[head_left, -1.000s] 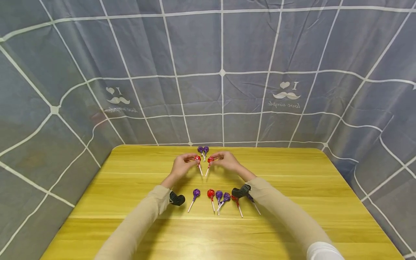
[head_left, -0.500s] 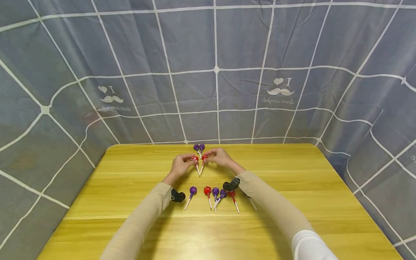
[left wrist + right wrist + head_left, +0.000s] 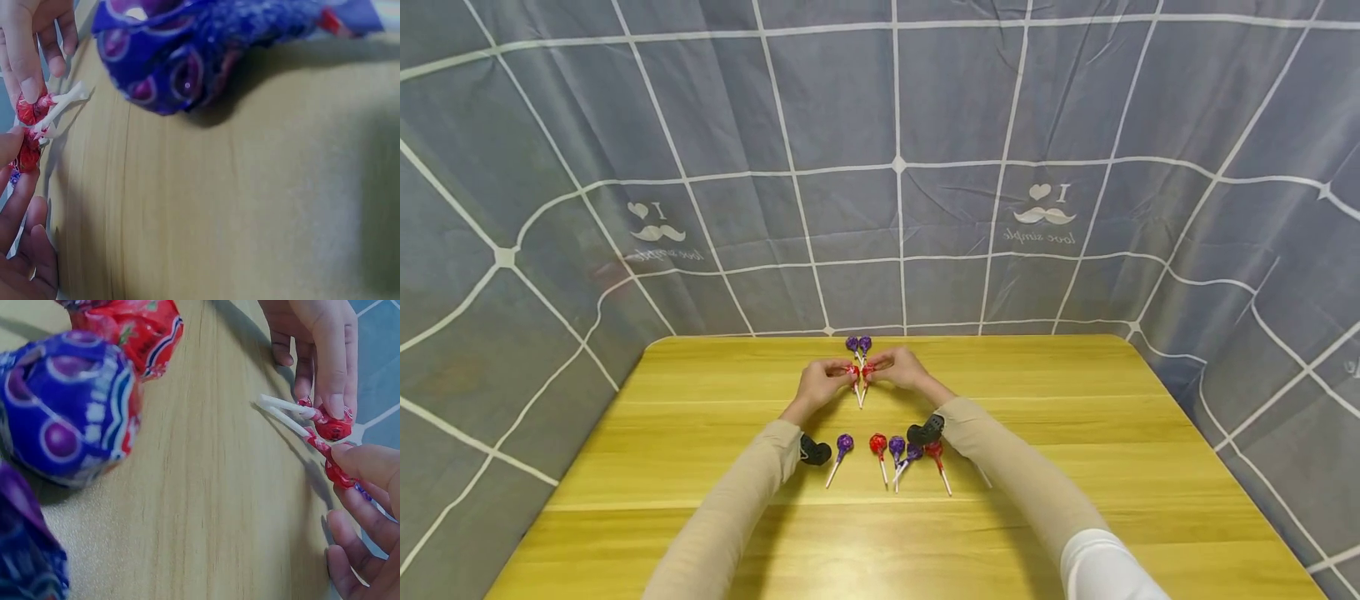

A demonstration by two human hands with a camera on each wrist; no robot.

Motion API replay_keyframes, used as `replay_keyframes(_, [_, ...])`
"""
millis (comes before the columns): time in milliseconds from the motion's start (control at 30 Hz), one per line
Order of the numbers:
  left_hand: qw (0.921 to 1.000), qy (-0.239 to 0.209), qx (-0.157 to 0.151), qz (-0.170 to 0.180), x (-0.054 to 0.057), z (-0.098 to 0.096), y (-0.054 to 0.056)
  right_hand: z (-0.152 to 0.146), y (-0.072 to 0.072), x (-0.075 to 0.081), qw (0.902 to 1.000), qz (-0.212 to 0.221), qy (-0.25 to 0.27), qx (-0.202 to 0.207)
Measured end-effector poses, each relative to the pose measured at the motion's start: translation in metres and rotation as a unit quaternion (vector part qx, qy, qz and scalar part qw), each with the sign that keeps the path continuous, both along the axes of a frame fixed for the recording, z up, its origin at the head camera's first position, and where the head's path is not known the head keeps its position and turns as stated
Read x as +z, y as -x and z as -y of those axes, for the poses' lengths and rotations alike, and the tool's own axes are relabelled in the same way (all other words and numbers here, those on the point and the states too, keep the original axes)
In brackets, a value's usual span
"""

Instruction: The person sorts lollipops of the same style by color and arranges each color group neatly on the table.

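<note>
My left hand pinches a red-wrapped lollipop by its head, between thumb and fingers. Facing it, my right hand pinches a second red lollipop the same way. The two red heads are side by side, and their white sticks come together at the ends, pointing back toward me. Just beyond the hands, two purple lollipops lie close together near the table's far edge, their sticks partly hidden.
Nearer me lies a row: a purple lollipop, a red lollipop, two purple ones with crossing sticks, another red lollipop, and a stick partly under my right sleeve. A grey curtain stands behind the wooden table.
My right hand has moved left, bringing its red lollipop up beside the left one, so the sticks now meet. The left hand has hardly moved; the head view shifted slightly.
</note>
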State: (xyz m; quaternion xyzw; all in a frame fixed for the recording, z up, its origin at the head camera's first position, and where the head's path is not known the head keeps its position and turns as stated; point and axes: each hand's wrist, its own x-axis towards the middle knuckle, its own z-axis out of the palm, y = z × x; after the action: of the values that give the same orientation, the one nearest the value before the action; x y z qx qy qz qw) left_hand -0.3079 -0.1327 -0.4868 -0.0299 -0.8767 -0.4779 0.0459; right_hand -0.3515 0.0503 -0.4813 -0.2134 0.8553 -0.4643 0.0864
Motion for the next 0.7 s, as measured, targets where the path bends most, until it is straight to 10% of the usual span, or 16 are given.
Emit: replay_keyframes(700, [0.9996,0.025,-0.008,-0.008,-0.0062,-0.0015,0.0,0.0039,-0.0051,-0.002,0.9979,-0.02,-0.058,-0.022])
